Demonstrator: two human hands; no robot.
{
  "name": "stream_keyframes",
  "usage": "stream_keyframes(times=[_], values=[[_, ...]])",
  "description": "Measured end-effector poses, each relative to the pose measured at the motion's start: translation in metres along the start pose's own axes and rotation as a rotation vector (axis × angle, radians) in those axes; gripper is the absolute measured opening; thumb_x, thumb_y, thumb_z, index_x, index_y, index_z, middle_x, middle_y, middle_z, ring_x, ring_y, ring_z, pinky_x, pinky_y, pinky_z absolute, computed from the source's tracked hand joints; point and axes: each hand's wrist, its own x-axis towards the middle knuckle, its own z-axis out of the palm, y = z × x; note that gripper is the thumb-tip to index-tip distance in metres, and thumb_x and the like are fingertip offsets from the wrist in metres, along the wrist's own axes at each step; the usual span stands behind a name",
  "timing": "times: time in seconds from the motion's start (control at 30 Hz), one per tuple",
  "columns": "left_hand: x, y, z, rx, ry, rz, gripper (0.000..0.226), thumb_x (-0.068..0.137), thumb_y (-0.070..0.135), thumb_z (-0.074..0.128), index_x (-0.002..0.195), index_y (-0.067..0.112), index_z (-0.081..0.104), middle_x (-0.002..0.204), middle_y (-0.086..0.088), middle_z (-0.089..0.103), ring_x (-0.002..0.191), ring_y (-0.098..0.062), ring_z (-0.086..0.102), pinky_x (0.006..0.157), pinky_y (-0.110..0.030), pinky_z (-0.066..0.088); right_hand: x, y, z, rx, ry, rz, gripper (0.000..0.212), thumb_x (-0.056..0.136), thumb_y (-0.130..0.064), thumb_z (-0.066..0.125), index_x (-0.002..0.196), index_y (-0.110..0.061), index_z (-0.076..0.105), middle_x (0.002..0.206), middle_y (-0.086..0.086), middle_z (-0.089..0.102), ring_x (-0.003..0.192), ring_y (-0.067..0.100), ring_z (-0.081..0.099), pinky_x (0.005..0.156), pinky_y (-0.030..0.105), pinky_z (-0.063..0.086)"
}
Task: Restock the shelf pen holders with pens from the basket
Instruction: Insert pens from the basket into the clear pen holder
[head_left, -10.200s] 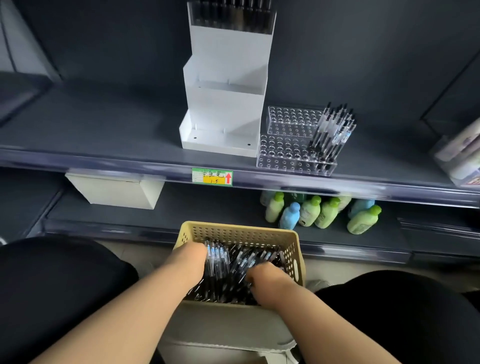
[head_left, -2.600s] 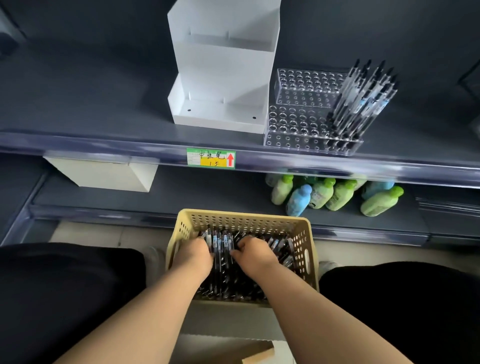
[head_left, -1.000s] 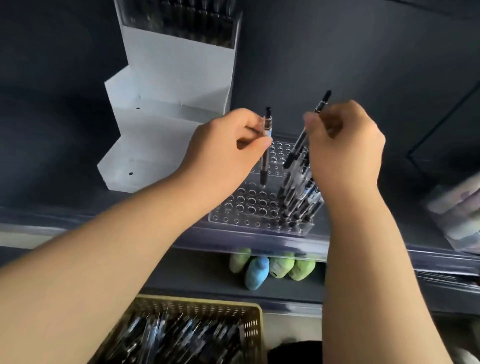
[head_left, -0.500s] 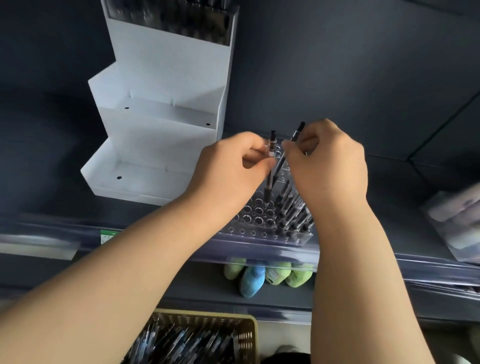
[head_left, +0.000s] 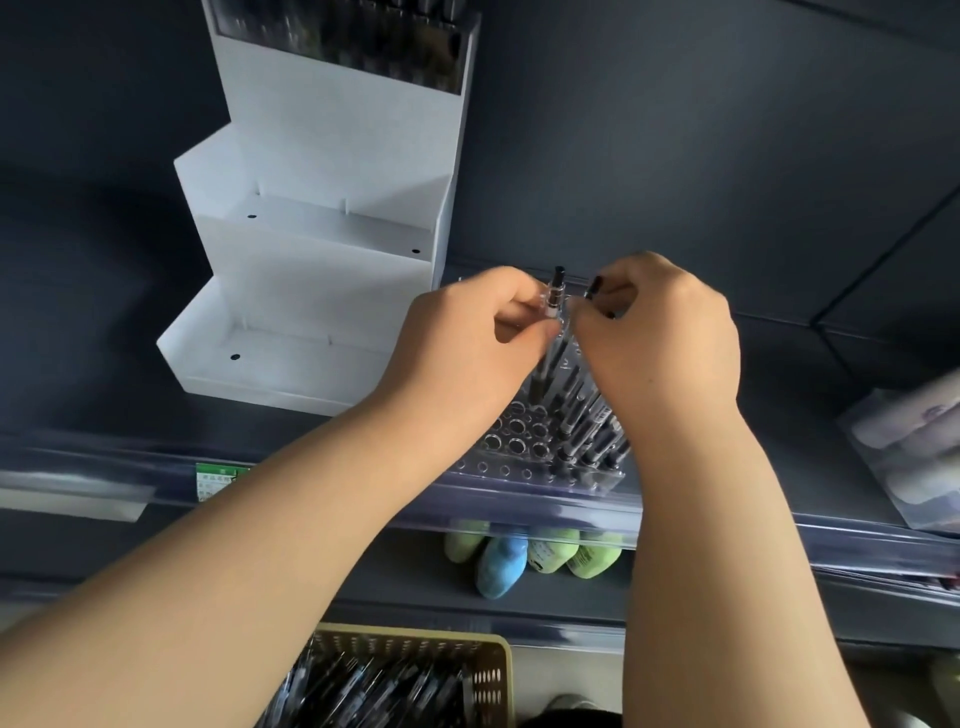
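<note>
- Pen holder (head_left: 514, 441): clear plastic with rows of round holes, on the shelf (head_left: 779, 415) at its front edge, frame centre. Open holes show on its left side. Standing pens (head_left: 587, 421) fill the right side, leaning a bit.
- Left hand (head_left: 467, 353): over the holder, fingers curled, thumb and forefinger pinching a clear-barrel pen (head_left: 553, 304) near its top. The pen is upright and its dark lower part shows under the hand, above the holes. Can't tell if the tip is seated in a hole.
- Right hand (head_left: 665, 343): just beside the left hand, fingertips nearly touching it. Fingers are curled and pinch a second pen (head_left: 596, 285); only its black end shows.
- Basket (head_left: 493, 670): tan with a perforated wall, bottom centre of the frame, below the shelves. Loose pens (head_left: 374, 686) are piled inside, blurred.
- White tiered stand (head_left: 311, 291): on the same shelf, left of the holder, running up to the upper left. Dark pens sit in its top tier.
- Price label (head_left: 221, 480): green, on the shelf rail, left of centre.
- Bottles (head_left: 501, 566): green and blue, on the lower shelf under the holder.
- Wrapped packs (head_left: 914, 452): right edge of the frame, blurred.
</note>
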Motion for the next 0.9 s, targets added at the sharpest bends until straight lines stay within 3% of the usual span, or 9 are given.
stream_keyframes(times=[0.33,0.63,0.77,0.9], values=[[-0.001,-0.004,0.005,0.013,-0.02,0.046,0.013,0.083,0.022,0.07,0.096,0.023,0.068,0.075,0.022,0.062,0.079,0.01,0.06,0.071,-0.006,0.045,0.001,0.001,0.001,0.012,0.023,-0.01,0.013,0.084,-0.02,0.058,0.087,-0.024,0.07,0.083,-0.004,0.069,0.09,0.026,0.059,0.081,0.041,0.049],[0.001,-0.011,0.02,0.079,-0.088,0.073,0.024,0.083,0.016,0.07,0.106,0.018,0.07,0.079,0.011,0.063,0.066,0.004,0.056,0.07,-0.001,0.039,0.003,0.002,-0.002,0.043,0.042,-0.026,0.011,0.082,-0.019,0.061,0.085,-0.024,0.071,0.078,-0.007,0.066,0.09,0.026,0.06,0.083,0.04,0.048],[0.004,-0.011,0.024,0.119,-0.106,0.062,0.023,0.083,0.019,0.069,0.106,0.022,0.07,0.089,0.007,0.07,0.074,-0.003,0.059,0.071,-0.001,0.039,0.003,0.004,-0.002,0.065,0.027,-0.034,0.015,0.082,-0.014,0.061,0.088,-0.024,0.072,0.081,-0.006,0.067,0.09,0.024,0.061,0.082,0.038,0.049],[0.005,-0.011,0.023,0.132,-0.092,0.069,0.02,0.082,0.018,0.07,0.102,0.02,0.071,0.081,0.011,0.065,0.071,-0.002,0.057,0.07,0.0,0.038,0.003,0.004,-0.004,0.112,-0.006,-0.041,0.019,0.083,-0.011,0.061,0.09,-0.024,0.073,0.076,-0.01,0.061,0.087,0.018,0.062,0.08,0.031,0.05]])
